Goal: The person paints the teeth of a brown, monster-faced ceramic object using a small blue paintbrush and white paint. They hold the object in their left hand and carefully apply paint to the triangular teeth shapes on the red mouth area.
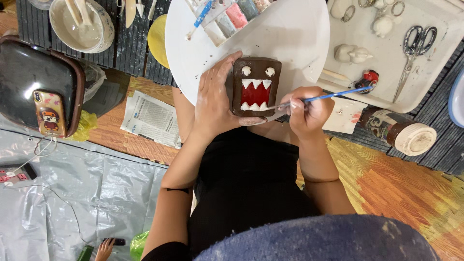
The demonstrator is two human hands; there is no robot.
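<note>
Brown figure (256,86); red toothy mouth

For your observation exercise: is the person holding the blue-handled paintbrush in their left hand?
No, the paintbrush is in the right hand, while the left hand steadies the brown figure.

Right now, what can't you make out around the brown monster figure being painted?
Head view only:
- Brush tip: too fine to tell whether it touches the brown figure.
- Figure's left edge: covered by the left hand.
- Paint palette: cut off by the top edge.
- Right hand grip: fingers curl over the blue brush handle.
</note>
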